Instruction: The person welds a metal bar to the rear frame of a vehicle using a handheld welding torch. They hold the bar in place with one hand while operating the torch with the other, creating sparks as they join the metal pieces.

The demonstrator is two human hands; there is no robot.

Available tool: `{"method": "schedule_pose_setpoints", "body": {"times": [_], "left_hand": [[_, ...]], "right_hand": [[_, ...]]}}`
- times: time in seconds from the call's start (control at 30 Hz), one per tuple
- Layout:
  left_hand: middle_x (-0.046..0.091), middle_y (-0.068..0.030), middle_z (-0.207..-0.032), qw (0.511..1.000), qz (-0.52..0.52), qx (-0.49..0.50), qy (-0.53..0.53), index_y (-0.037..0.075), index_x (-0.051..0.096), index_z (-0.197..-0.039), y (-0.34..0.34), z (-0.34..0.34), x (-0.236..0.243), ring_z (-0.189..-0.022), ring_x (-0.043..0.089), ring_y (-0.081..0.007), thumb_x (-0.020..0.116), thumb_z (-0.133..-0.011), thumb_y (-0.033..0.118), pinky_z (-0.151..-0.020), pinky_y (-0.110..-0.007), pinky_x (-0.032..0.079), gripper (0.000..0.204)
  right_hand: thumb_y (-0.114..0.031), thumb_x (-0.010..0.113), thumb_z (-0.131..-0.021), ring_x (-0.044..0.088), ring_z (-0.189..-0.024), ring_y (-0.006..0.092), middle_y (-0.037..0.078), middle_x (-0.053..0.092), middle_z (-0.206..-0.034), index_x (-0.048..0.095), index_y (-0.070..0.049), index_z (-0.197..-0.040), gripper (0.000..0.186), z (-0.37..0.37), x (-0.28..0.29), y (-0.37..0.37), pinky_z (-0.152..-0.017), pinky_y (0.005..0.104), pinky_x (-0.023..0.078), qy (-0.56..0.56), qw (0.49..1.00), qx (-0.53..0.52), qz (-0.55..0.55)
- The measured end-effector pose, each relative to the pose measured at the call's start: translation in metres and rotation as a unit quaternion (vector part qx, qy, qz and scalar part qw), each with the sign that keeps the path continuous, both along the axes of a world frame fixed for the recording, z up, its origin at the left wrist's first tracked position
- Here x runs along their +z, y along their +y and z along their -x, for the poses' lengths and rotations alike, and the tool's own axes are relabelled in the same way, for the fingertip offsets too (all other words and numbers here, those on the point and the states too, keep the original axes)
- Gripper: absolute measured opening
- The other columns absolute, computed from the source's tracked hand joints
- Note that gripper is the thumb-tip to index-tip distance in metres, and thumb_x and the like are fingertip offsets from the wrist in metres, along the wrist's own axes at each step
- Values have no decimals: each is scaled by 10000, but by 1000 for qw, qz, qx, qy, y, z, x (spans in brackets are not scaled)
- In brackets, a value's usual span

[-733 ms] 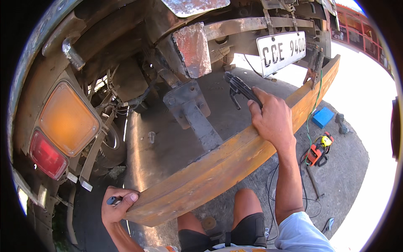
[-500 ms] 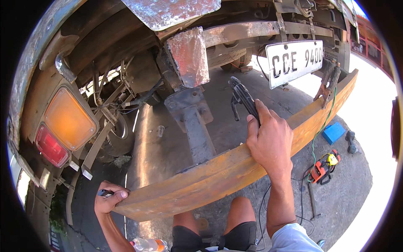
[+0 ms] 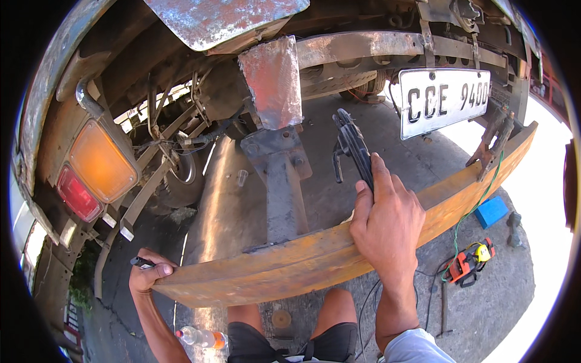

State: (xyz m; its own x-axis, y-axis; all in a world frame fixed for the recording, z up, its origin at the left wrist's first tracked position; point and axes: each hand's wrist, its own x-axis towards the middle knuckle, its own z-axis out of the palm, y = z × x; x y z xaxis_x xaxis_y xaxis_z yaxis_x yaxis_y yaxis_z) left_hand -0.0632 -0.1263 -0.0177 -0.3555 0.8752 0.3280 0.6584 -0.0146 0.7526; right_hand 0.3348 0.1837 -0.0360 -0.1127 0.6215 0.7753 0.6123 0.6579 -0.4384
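Note:
A long, rusty steel beam (image 3: 272,278) runs across in front of me, meeting the lower end of a grey bracket (image 3: 284,199). My left hand (image 3: 150,272) is closed at the beam's left end, its thumb on the top edge. A dark marker-like stick (image 3: 142,262) pokes out of that same hand. My right hand (image 3: 390,224) rests over the beam's middle, its fingers wrapped round a black plier-like clamp (image 3: 354,145) that points away from me with a hooked lever on its left. Its handle end is hidden under my palm.
A vehicle's rear stands ahead, with an orange-and-red tail light (image 3: 103,160) and a white plate (image 3: 445,103). Another clamp (image 3: 493,145) with a green cable grips the beam's right end. On the ground lie a blue box (image 3: 491,212), an orange tool (image 3: 466,266), a bottle (image 3: 203,337) and black cables.
The whole view has shifted slightly, so the plate and right-hand clamp appear further right and the left hand further left. Both hands keep their holds.

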Motion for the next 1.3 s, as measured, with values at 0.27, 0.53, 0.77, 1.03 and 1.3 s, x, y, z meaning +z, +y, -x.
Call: {"method": "schedule_pose_setpoints", "body": {"times": [0.27,0.53,0.77,1.03,1.3], "left_hand": [[788,-152,-699,1000,-17,6,-8,-41,872,-853,0,1,-3,-587,730,-231,918,-726,304,-610,-332,542,370],[790,-157,-709,1000,-3,-14,-17,-51,872,-879,2,-3,3,-610,736,-229,907,-731,282,-634,-334,549,366],[793,-159,-721,1000,-2,-17,-9,-57,865,-874,3,-5,3,-616,739,-234,909,-749,267,-637,-334,552,350],[790,-144,-716,1000,-15,-18,-8,-37,874,-883,2,2,0,-622,738,-218,955,-732,286,-635,-328,550,365],[765,-105,-686,999,-34,-16,-21,-52,872,-898,5,4,-7,-553,618,-127,981,-741,362,-534,-301,429,456]], "right_hand": [[-189,691,-1004,721,-716,386,175,718,-907,660,53,-1448,506,-1,1,-1,-714,483,578,8,1000,11,1],[-194,643,-1039,725,-856,454,211,755,-1025,650,-7,-1474,474,0,1,-4,-788,560,558,11,999,5,35],[-201,635,-1046,726,-868,468,220,753,-1024,648,-1,-1476,475,2,0,-6,-801,564,563,16,999,-1,34],[-196,687,-995,742,-763,430,219,743,-935,670,32,-1445,505,3,-2,-5,-741,518,601,12,1000,-20,1],[-202,684,-1002,755,-825,481,248,749,-954,653,26,-1442,497,5,-2,-6,-784,558,611,11,1000,-24,17]]}}
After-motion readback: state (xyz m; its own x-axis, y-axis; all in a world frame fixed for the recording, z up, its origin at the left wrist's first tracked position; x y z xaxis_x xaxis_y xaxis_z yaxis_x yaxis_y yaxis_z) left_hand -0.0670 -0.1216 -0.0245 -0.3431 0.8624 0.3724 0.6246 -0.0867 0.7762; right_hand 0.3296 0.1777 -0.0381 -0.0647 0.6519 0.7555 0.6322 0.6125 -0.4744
